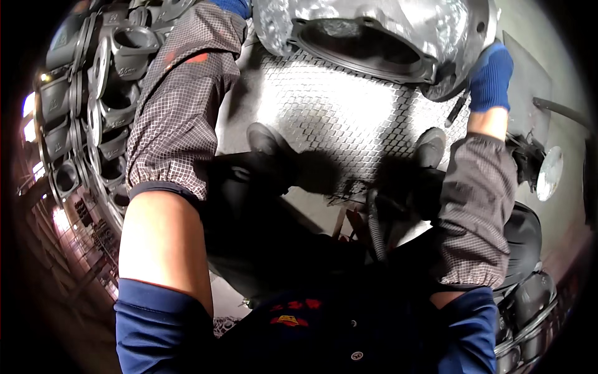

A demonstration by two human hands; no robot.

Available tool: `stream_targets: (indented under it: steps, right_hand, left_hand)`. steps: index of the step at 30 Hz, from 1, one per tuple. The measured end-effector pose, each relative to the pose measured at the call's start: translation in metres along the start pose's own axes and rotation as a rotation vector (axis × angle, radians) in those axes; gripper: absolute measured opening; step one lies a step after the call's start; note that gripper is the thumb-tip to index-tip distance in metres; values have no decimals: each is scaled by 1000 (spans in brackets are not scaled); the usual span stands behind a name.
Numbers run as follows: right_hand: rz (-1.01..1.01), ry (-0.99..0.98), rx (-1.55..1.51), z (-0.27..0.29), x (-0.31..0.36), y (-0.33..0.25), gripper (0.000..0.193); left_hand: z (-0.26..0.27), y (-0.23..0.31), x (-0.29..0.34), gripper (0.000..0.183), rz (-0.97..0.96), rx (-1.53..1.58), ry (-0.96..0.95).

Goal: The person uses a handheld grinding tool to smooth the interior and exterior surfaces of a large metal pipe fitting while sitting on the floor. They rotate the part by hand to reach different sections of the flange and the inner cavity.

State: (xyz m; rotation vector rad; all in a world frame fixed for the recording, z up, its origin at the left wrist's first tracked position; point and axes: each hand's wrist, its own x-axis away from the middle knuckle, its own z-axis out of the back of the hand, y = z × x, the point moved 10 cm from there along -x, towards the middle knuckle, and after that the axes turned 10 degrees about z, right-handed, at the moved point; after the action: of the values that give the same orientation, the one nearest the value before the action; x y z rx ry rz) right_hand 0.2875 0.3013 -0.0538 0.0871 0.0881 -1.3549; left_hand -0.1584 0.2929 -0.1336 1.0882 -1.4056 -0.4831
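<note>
A large silver-grey metal casting point(274, 31) fills the top of the view, with a wide oval opening rimmed by a bolt-holed flange. My right hand point(492, 71), in a blue knitted glove, is closed against the casting's right-hand flange, its fingertips mostly hidden. At the upper edge my left hand point(235, 6), gloved in blue too, is beside the casting's left end. Only its wrist side shows; the fingers are out of sight. Grey checked sleeve covers are on both forearms.
Stacked dark flanged castings point(121, 87) line the left side. Below the casting lies a textured metal floor plate point(336, 112), with my shoes point(430, 148) at its near edge. A hose point(375, 227) runs between my legs. At right are a round pale disc point(550, 173) and more dark parts point(532, 299).
</note>
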Motion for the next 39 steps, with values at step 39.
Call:
stream_targets:
  steps: [39]
  right_hand:
    - [-476,8,-1338,-59,-3,79,37]
  left_hand:
    - [-45,-57,75,70,123,341,30]
